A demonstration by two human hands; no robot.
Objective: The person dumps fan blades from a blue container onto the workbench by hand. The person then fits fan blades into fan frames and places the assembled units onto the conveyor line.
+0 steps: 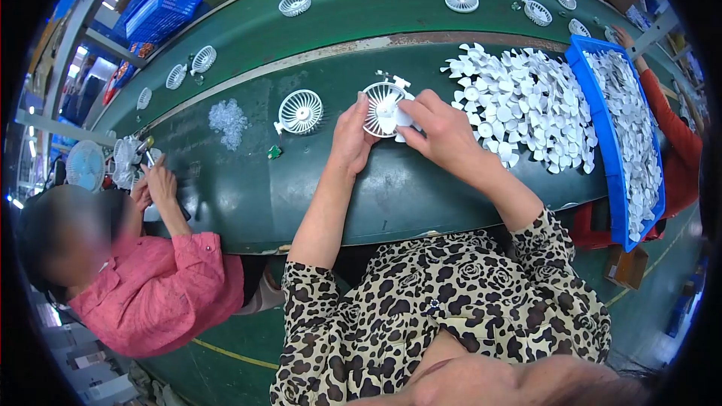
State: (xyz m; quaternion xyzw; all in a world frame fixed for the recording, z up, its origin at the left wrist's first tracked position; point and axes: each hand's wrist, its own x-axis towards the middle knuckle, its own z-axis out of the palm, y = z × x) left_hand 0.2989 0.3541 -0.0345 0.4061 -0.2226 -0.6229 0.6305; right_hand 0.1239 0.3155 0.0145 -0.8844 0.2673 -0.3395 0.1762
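Observation:
My left hand [351, 137] grips the left rim of a round white fan housing [371, 114] with radial slats. At the housing's right side, the thumb and fingers of my right hand [436, 126] are closed on a small white fan blade [388, 110], which lies over the housing's open face. A second white housing [301, 112] rests on the green table to the left. Right of my hands spreads a large heap of white fan blades [519, 105].
A blue tray [611, 158] full of blades stands at the right, near a co-worker's red sleeve [665, 124]. Clear small pieces [228, 123] and a green part [274, 152] lie left. Behind runs a green belt [338, 26] with housings. Another co-worker [158, 278] works at far left.

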